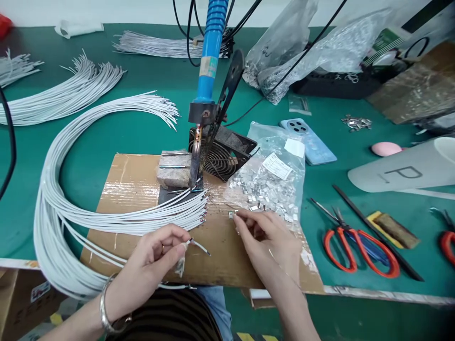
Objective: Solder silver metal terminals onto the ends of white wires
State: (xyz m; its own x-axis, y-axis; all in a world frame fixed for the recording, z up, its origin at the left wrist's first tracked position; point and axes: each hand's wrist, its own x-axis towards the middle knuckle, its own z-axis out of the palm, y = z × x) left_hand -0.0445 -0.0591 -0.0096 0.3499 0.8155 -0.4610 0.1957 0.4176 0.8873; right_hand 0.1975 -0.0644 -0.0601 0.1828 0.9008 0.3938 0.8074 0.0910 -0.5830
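Note:
My left hand (pixel 161 251) is closed in a pinch on a thin white cable (pixel 201 246), whose tip sticks out to the right. My right hand (pixel 268 237) is closed too, its fingertips at a small metal connector (pixel 231 215) beside the plastic bag (pixel 273 166) of similar metal pieces. Between and beyond the hands, the ends of a thick bundle of white cables (pixel 170 215) rest on a cardboard sheet (pixel 220 255). Above those ends, a blue soldering iron (pixel 210 52) points downward, its tip close to the cables.
A small black fan (pixel 223 154) and a wrapped block (pixel 174 169) stand by the iron. To the right lie a phone (pixel 309 142), orange-handled scissors (pixel 359 248) and a whitish cup (pixel 401 166) on its side. More cable bundles (pixel 67 94) lie at back left.

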